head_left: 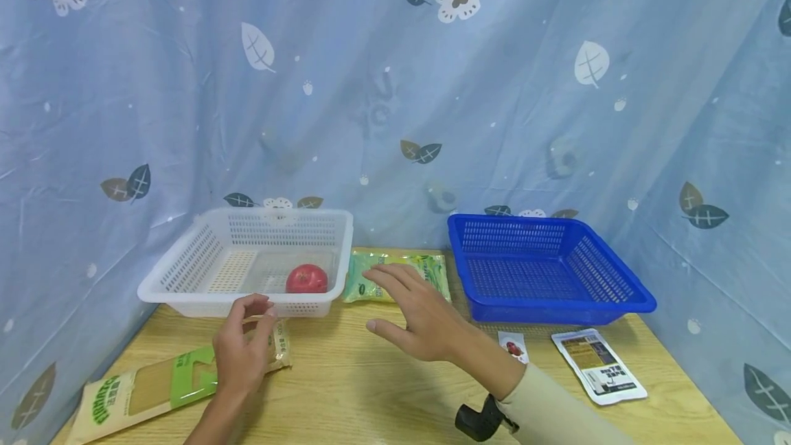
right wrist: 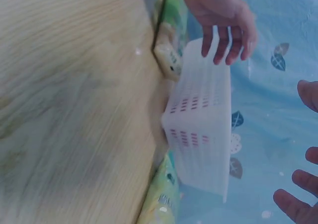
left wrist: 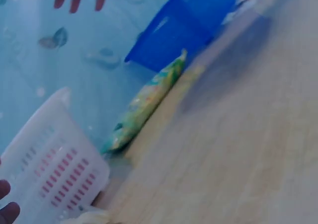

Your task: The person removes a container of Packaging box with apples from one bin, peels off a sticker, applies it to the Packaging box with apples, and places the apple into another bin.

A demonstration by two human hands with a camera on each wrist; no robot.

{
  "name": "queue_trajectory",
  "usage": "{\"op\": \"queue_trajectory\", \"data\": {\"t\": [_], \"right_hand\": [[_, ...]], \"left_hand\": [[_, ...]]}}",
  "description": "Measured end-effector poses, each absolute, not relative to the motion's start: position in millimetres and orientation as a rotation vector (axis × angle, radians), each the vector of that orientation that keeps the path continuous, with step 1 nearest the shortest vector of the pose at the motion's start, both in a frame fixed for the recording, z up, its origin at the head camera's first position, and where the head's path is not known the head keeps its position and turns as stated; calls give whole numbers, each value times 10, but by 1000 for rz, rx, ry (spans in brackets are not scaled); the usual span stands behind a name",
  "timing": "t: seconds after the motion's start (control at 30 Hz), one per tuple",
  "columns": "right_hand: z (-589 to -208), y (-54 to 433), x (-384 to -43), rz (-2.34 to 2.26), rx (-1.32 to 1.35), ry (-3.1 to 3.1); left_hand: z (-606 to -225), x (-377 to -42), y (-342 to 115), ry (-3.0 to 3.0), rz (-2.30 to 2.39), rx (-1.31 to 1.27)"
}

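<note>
My left hand [head_left: 241, 349] hovers at the front rim of the white basket [head_left: 185, 298], fingers loosely bent and holding nothing. A red tomato [head_left: 307, 279] sits inside that basket at its right side, next to a clear plastic container [head_left: 266, 268]. Partly hidden beneath the left hand lies a long beige and green food package [head_left: 148, 390]. My right hand [head_left: 426, 314] is spread in the air in front of a green and yellow packet [head_left: 435, 272], with nothing between thumb and fingers. In the right wrist view, the left hand's fingers [right wrist: 222, 45] overlap the basket's rim.
A blue basket [head_left: 550, 312] stands at the back right. In front of it lie a small white card with a red picture [head_left: 513, 347] and a white-edged pouch [head_left: 598, 366]. A patterned blue curtain [head_left: 371, 88] hangs behind the wooden table [head_left: 346, 390].
</note>
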State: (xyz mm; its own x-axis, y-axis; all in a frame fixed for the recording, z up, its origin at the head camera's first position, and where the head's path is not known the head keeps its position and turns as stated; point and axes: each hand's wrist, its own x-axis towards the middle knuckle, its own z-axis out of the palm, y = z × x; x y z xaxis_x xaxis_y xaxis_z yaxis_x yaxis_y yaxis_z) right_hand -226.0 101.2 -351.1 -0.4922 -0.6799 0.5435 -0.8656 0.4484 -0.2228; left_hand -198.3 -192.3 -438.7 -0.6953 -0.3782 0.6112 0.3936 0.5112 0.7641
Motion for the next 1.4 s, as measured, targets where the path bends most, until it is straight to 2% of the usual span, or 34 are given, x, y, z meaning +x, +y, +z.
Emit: {"op": "queue_trajectory", "data": {"t": [0.27, 0.47, 1.0, 1.4], "right_hand": [[-3435, 765, -2395, 814, 1249, -2555], [-3338, 523, -2503, 862, 1229, -2656], [-3177, -23, -2778, 1323, 1050, -2772], [-3333, -314, -2998, 1722, 708, -2781]], "left_hand": [[-4341, -2085, -2040, -1764, -1414, 313], [-4347, -2177, -2127, -1400, -1660, 375], [-4372, -2485, -2365, -945, -1878, 594], [-4267, -2546, -2467, -472, -2103, 714]]}}
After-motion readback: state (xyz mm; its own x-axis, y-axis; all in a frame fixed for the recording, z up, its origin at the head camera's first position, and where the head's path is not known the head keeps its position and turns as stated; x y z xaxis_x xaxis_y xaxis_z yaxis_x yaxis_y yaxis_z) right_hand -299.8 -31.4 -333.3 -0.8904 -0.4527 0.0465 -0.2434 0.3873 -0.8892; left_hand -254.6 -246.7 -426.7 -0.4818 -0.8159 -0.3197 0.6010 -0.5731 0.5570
